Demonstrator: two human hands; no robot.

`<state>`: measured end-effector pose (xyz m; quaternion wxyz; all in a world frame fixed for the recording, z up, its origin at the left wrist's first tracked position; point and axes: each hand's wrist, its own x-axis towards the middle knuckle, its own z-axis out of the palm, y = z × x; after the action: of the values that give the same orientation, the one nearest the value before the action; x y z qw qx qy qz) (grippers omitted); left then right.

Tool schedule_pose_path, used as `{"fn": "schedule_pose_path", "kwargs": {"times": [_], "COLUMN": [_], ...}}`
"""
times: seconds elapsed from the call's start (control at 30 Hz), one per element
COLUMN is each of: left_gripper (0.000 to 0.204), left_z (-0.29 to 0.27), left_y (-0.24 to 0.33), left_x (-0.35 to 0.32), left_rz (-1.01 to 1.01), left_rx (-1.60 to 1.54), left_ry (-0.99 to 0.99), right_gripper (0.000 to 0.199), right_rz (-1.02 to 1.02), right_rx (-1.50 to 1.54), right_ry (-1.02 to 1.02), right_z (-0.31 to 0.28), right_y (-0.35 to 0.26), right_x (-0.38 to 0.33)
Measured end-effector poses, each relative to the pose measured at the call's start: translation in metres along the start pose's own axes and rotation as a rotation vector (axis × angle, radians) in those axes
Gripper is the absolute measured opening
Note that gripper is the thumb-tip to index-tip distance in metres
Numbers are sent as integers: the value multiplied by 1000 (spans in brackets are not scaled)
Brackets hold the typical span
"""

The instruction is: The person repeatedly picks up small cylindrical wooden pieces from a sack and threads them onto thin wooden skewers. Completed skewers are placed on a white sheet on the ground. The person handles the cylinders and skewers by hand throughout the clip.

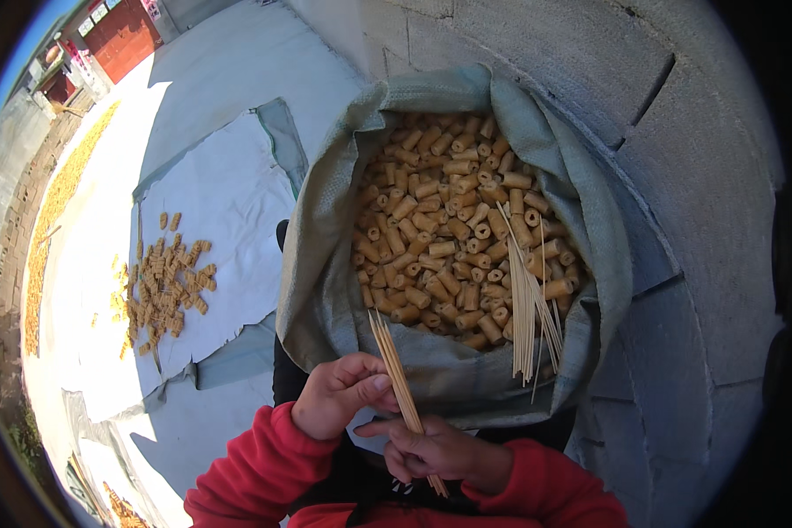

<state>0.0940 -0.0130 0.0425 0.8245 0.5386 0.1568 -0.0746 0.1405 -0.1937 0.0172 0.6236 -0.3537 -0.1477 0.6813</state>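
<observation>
A bundle of thin wooden skewers (399, 374) slants upright in front of me, its top tips by the near rim of a woven sack. My left hand (339, 393) is closed at the bundle's left side, thumb bent against it. Lower down, my right hand (440, 451) wraps round the same skewers, and their bottom ends stick out beneath it. The grey-green sack (321, 255) stands open, full of short tan tube-shaped pieces (449, 211) with holes through their middles. More loose skewers (526, 308) lie fanned over the pieces and the sack's right inner rim.
On the left, a white sheet (229, 194) is spread on the ground with a heap of tan pieces (172, 282). A grey block wall (678, 132) rises close behind and right of the sack. A yellow strip of spread-out material (53, 220) lies farther left, near a red door (123, 40).
</observation>
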Motion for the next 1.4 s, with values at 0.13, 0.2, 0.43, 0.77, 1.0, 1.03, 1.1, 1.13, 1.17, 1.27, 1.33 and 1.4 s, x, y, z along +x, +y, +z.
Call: {"fn": "schedule_pose_path", "kwargs": {"times": [0.13,0.2,0.43,0.77,1.0,1.03,1.1,1.13,1.17,1.27,1.33,1.4], "left_gripper": [16,15,21,78,76,73,68,65,62,41,32,22], "left_z": [-7,-6,9,-6,15,15,12,9,3,-10,-9,-24], "left_y": [0,5,28,15,-12,-12,-14,-18,-21,-22,-7,-7], "left_x": [10,14,14,127,125,126,126,130,134,138,141,150], "left_rz": [-73,-114,-82,157,152,125,124,152,181,226,-23,54], "left_rx": [-19,-32,337,1371,1472,1468,1430,1394,1358,954,459,-108], "left_ry": [-54,-13,-64,18,-92,-127,-169,-181,-181,-85,57,228], "right_gripper": [53,53,40,29,28,29,28,28,28,28,28,29], "right_rz": [-30,-60,-275,-458,-434,-441,-445,-440,-433,-437,-436,-444], "right_rx": [161,262,-123,-197,-136,-122,-101,-93,-92,-148,-161,-181], "right_ry": [-48,-54,220,296,299,305,306,307,298,363,419,447], "right_z": [-2,-2,3,9,9,10,12,12,13,9,5,5], "right_y": [-1,-3,4,-11,-9,-9,-7,-4,-3,-2,-5,-7], "right_x": [-3,-4,3,-18,-21,-20,-19,-18,-17,-17,-19,-19]}}
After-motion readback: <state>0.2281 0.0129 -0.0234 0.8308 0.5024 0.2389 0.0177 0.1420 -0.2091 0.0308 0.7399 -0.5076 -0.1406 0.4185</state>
